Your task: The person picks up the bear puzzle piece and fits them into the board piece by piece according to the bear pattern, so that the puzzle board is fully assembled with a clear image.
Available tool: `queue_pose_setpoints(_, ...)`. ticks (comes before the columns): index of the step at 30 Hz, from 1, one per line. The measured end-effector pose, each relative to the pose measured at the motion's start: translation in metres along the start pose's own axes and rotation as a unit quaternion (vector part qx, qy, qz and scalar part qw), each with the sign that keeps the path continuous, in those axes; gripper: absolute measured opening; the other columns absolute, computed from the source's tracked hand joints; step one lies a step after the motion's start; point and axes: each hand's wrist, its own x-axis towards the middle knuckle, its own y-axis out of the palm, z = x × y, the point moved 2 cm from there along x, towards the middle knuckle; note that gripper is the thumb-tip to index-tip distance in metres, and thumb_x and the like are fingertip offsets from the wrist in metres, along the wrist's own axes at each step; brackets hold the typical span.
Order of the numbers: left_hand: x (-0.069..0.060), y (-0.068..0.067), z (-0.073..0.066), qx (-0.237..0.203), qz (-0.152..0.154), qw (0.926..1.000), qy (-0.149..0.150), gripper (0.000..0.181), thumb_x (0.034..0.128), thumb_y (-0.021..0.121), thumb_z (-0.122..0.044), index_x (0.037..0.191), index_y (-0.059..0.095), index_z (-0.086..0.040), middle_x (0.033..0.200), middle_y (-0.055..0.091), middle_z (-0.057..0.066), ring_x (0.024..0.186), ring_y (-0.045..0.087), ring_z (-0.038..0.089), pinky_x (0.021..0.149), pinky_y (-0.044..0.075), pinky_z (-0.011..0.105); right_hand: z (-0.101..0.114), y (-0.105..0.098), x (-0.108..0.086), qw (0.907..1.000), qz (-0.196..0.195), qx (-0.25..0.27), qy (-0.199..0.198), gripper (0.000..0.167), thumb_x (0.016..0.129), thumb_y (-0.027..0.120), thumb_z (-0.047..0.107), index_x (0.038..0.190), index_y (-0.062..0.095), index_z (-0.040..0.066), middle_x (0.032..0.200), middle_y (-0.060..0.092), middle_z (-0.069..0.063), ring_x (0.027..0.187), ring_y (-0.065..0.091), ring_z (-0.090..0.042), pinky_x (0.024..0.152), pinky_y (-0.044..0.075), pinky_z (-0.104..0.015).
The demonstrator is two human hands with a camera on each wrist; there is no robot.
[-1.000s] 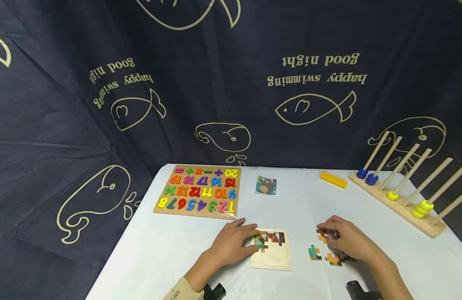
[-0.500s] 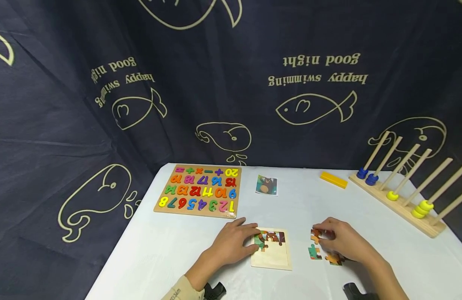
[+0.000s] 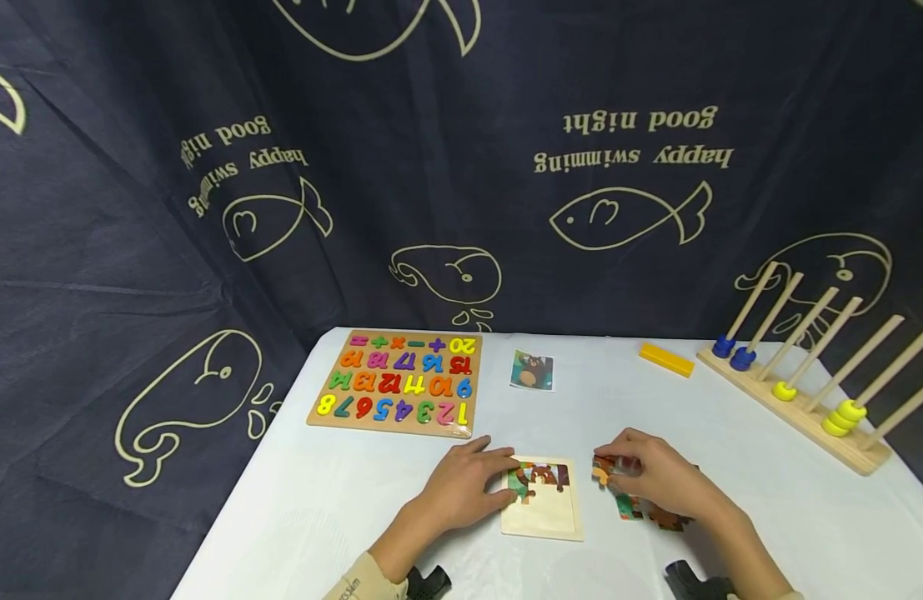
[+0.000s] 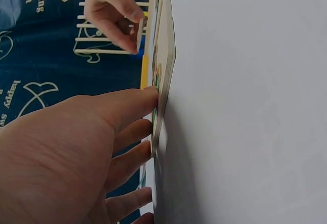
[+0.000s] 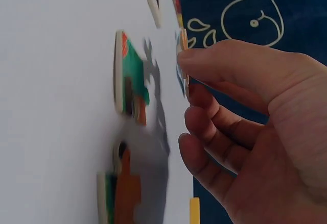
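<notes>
In the head view, my left hand (image 3: 464, 487) rests at the left edge of a shallow wooden puzzle tray (image 3: 544, 525). Its thumb and fingers, fairly straight, touch the rim (image 4: 167, 66) in the left wrist view. Joined jigsaw pieces (image 3: 542, 473) showing a bear's head fill the tray's upper part. To the right, my right hand (image 3: 656, 473) pinches a brown and orange jigsaw piece (image 3: 601, 472) between thumb and fingers, held above the table. Under that hand lie a green jigsaw piece (image 5: 134, 73) and an orange-brown one (image 5: 127, 196), partly hidden in the head view.
A number board (image 3: 397, 383) lies at the back left, with a bear picture card (image 3: 532, 371) right of it. Farther right are a yellow block (image 3: 667, 360) and a wooden bead rack (image 3: 799, 408) with upright pegs. Dark printed cloth (image 3: 461, 167) hangs behind the white table.
My right hand has lifted the brown and orange jigsaw piece and moved it left, nearer the tray and past the green piece. The left hand has stayed at the tray's edge.
</notes>
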Motion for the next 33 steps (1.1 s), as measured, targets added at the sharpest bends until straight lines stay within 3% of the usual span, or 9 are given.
queue_pose_setpoints(7, 0.000, 0.000, 0.000, 0.001, 0.002, 1.0000, 0.000, 0.044, 0.0879, 0.064, -0.049, 0.127, 0.065, -0.028, 0.136, 0.054, -0.011, 0.132, 0.041, 0.029, 0.102, 0.037, 0.050, 0.008, 0.009, 0.006, 0.9993, -0.004, -0.012, -0.035, 0.036, 0.081, 0.077, 0.014, 0.116, 0.070, 0.011, 0.097, 0.058, 0.010, 0.079, 0.052, -0.010, 0.065, 0.047, -0.024)
queue_pose_setpoints(13, -0.001, 0.001, 0.000, 0.002, 0.003, 1.0000, 0.000, 0.044, 0.0879, 0.064, -0.049, 0.127, 0.065, -0.028, 0.136, 0.054, -0.010, 0.132, 0.041, 0.029, 0.102, 0.037, 0.049, 0.017, 0.016, 0.010, 0.9994, 0.010, -0.009, -0.031, 0.035, 0.082, 0.074, 0.014, 0.117, 0.069, 0.013, 0.096, 0.057, 0.010, 0.078, 0.053, -0.010, 0.065, 0.047, -0.023)
queue_pose_setpoints(33, 0.001, -0.001, -0.001, 0.009, 0.007, 0.9999, 0.001, 0.044, 0.0885, 0.063, -0.048, 0.128, 0.064, -0.028, 0.136, 0.054, -0.009, 0.131, 0.042, 0.030, 0.102, 0.037, 0.049, 0.046, 0.038, 0.017, 0.9967, 0.031, -0.020, -0.073, 0.031, 0.081, 0.075, 0.017, 0.113, 0.072, 0.019, 0.094, 0.057, 0.012, 0.073, 0.052, -0.010, 0.061, 0.044, -0.022)
